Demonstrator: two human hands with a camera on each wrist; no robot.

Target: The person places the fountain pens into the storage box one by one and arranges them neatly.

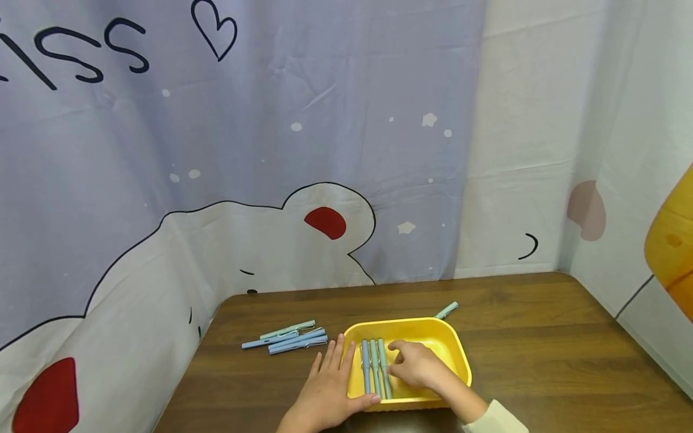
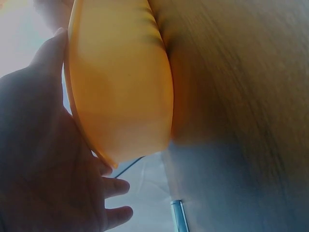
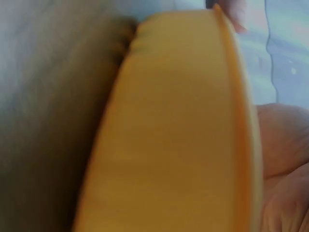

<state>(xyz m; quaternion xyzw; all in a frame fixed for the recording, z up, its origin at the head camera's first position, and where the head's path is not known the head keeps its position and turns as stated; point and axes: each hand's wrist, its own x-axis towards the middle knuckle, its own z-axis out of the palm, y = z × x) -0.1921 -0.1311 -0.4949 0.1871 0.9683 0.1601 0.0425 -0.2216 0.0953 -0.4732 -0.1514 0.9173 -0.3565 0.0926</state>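
A yellow plastic tray stands near the front of the table. Three capped pens lie side by side in its left half: a blue pen and two green pens. My left hand rests on the tray's left side, fingers spread and straight, thumb along the near rim. Over the inside of the tray is my right hand, its bent index finger and thumb apart beside the rightmost green pen, with nothing visible between them. Both wrist views mostly show the tray's outer wall.
Left of the tray lies a loose group of several blue and green pens. One more green pen lies behind the tray's back right corner, partly hidden by it. A printed curtain hangs behind the wooden table.
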